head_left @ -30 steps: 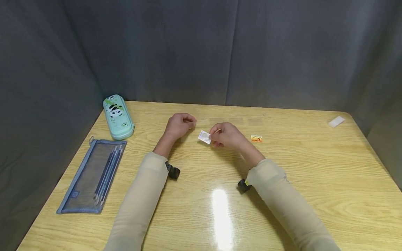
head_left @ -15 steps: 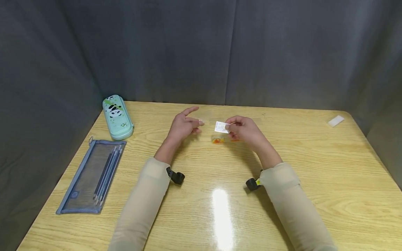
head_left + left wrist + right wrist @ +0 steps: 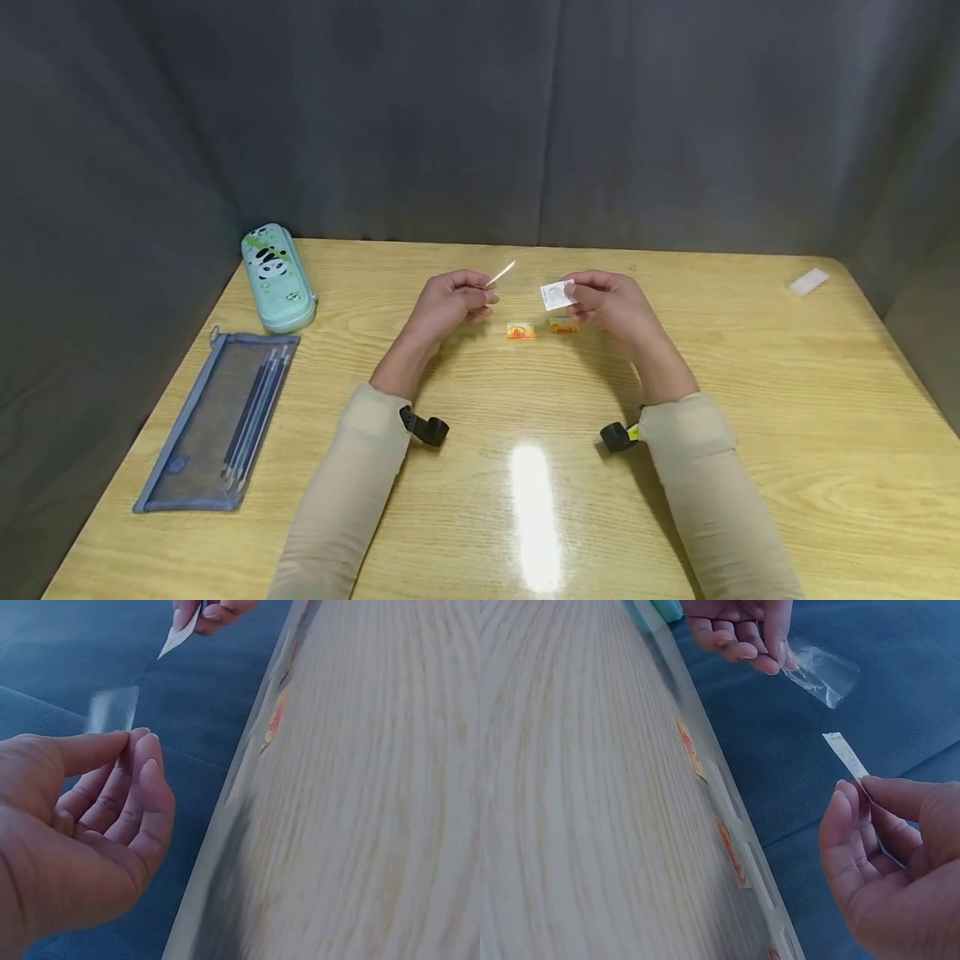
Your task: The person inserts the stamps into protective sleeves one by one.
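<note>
Between thumb and fingertips, the left hand [image 3: 447,308] pinches a small clear plastic piece [image 3: 501,273]; in the left wrist view this clear piece [image 3: 114,709] stands up from the fingertips. To its right, the right hand [image 3: 617,307] pinches a small white printed card [image 3: 557,295] by its edge. The card [image 3: 847,755] and the clear plastic [image 3: 823,673] are apart in the right wrist view. On the table below the hands lie two small orange-and-yellow cards, the left one [image 3: 521,331] and the right one [image 3: 563,326].
A mint panda case [image 3: 279,279] lies at the table's back left. In front of it is a blue mesh pouch [image 3: 202,417] with several pencils. A small white block [image 3: 808,282] lies at the back right. A dark curtain [image 3: 480,125] hangs behind the table.
The right hand has moved right with the white card. The left hand has shifted slightly right, opened its fingers, and now pinches the raised clear piece. Two orange cards are uncovered.
</note>
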The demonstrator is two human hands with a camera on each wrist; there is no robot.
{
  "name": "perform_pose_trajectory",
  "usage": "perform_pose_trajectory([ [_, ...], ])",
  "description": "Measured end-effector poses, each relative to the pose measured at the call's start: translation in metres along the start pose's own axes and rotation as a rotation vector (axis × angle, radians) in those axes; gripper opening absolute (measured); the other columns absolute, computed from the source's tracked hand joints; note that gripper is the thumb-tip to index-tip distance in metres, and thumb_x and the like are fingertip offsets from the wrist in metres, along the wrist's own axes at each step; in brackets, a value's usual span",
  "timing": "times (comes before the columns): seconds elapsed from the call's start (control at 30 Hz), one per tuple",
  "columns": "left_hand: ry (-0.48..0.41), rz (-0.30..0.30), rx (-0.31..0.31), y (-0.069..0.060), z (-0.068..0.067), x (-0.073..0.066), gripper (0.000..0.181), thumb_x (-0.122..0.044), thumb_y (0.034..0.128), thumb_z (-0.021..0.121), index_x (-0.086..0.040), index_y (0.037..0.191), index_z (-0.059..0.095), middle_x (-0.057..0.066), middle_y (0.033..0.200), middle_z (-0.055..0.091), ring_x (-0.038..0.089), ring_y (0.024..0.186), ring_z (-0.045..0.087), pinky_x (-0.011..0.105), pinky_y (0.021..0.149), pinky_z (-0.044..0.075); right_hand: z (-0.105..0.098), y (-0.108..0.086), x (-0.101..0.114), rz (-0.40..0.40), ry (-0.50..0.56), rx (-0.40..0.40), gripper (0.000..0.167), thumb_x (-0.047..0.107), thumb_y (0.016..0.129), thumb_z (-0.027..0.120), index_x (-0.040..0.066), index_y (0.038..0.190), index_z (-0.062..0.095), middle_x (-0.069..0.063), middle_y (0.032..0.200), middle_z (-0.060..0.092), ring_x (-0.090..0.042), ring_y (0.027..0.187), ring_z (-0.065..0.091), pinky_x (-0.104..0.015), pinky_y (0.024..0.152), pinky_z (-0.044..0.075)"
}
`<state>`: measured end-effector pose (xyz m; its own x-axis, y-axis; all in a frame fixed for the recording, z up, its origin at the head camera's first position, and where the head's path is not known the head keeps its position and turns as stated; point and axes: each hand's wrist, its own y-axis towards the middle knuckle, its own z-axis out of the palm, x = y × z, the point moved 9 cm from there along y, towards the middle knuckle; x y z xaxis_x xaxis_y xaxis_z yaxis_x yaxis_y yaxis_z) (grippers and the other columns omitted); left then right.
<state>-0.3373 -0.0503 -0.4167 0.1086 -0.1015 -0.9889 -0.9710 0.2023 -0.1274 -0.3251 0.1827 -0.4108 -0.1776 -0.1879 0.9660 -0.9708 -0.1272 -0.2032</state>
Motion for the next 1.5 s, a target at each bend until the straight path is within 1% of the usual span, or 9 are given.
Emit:
perform_pose_trajectory([
  [0.1, -0.008, -0.017, 0.007, -0.001, 0.002, 0.001, 0.018, -0.01, 0.0966, 0.067, 0.0, 0.111, 0.071, 0.01, 0.102, 0.074, 0.017, 0.082, 0.072, 0.048, 0.092, 0.059, -0.003, -0.001, 0.001, 0.004, 0.01, -0.003, 0.037, 0.023, 0.102, 0.062, 0.001, 0.132, 0.059, 0.008, 0.093, 0.067, -0.007, 0.077, 0.068, -0.022, 0.069, 0.055],
  [0.2, -0.018, -0.047, 0.03, -0.001, 0.006, 0.003, 0.015, -0.01, 0.0977, 0.066, 0.0, 0.107, 0.071, 0.009, 0.101, 0.073, 0.018, 0.083, 0.072, 0.047, 0.094, 0.059, -0.007, -0.001, 0.002, -0.003, 0.021, -0.006, 0.037, 0.024, 0.102, 0.062, 0.001, 0.131, 0.059, 0.007, 0.091, 0.067, -0.009, 0.077, 0.068, -0.022, 0.067, 0.055],
  [0.3, -0.05, -0.061, 0.063, 0.0, 0.012, 0.004, 0.012, -0.01, 0.0996, 0.063, 0.0, 0.104, 0.069, 0.011, 0.105, 0.072, 0.015, 0.083, 0.073, 0.045, 0.095, 0.059, -0.007, -0.001, 0.003, -0.018, 0.036, -0.007, 0.036, 0.021, 0.102, 0.062, -0.001, 0.13, 0.058, 0.007, 0.092, 0.066, -0.009, 0.077, 0.068, -0.022, 0.075, 0.059],
  [0.43, -0.132, -0.081, 0.106, -0.003, 0.018, 0.006, 0.012, -0.007, 0.0999, 0.062, 0.002, 0.107, 0.066, 0.019, 0.115, 0.074, 0.013, 0.082, 0.076, 0.044, 0.095, 0.058, -0.006, -0.002, 0.002, -0.02, 0.058, -0.013, 0.036, 0.02, 0.102, 0.062, -0.003, 0.13, 0.058, 0.005, 0.093, 0.066, -0.007, 0.076, 0.067, -0.02, 0.074, 0.059],
  [0.53, -0.164, -0.108, 0.122, -0.004, 0.02, 0.008, 0.017, -0.006, 0.0994, 0.063, 0.002, 0.113, 0.068, 0.021, 0.116, 0.074, 0.013, 0.082, 0.077, 0.041, 0.091, 0.059, -0.006, -0.003, 0.001, -0.016, 0.071, -0.021, 0.037, 0.02, 0.102, 0.062, -0.004, 0.13, 0.058, 0.004, 0.092, 0.065, -0.007, 0.076, 0.067, -0.019, 0.073, 0.059],
  [0.77, -0.165, -0.12, 0.11, -0.005, 0.017, 0.011, 0.028, -0.01, 0.1017, 0.061, -0.001, 0.127, 0.069, 0.016, 0.109, 0.076, 0.015, 0.082, 0.076, 0.033, 0.082, 0.062, -0.003, -0.001, 0.0, -0.004, 0.064, -0.026, 0.04, 0.021, 0.102, 0.064, -0.004, 0.132, 0.058, 0.003, 0.094, 0.066, -0.008, 0.078, 0.067, -0.019, 0.074, 0.059],
  [0.97, -0.145, -0.133, 0.112, -0.007, 0.017, 0.011, 0.029, -0.013, 0.1029, 0.06, 0.001, 0.128, 0.067, 0.02, 0.118, 0.073, 0.013, 0.082, 0.076, 0.031, 0.082, 0.062, -0.002, 0.0, -0.004, 0.006, 0.089, -0.03, 0.037, 0.019, 0.101, 0.064, -0.003, 0.13, 0.058, 0.003, 0.094, 0.065, -0.009, 0.078, 0.067, -0.019, 0.073, 0.06],
  [1.23, -0.2, -0.139, 0.108, -0.01, 0.018, 0.011, 0.032, -0.012, 0.1026, 0.061, 0.0, 0.132, 0.066, 0.021, 0.124, 0.071, 0.014, 0.084, 0.077, 0.028, 0.08, 0.062, 0.0, -0.002, -0.006, 0.005, 0.094, -0.025, 0.036, 0.02, 0.101, 0.064, -0.002, 0.129, 0.059, 0.002, 0.095, 0.064, -0.009, 0.078, 0.067, -0.021, 0.077, 0.06],
  [1.5, -0.194, -0.158, 0.103, -0.011, 0.019, 0.015, 0.034, -0.018, 0.1016, 0.063, 0.003, 0.129, 0.066, 0.018, 0.115, 0.075, 0.013, 0.083, 0.077, 0.036, 0.087, 0.06, 0.005, -0.002, -0.004, 0.006, 0.114, -0.014, 0.033, 0.017, 0.101, 0.064, -0.002, 0.126, 0.059, 0.004, 0.09, 0.066, -0.01, 0.077, 0.067, -0.02, 0.072, 0.06],
])
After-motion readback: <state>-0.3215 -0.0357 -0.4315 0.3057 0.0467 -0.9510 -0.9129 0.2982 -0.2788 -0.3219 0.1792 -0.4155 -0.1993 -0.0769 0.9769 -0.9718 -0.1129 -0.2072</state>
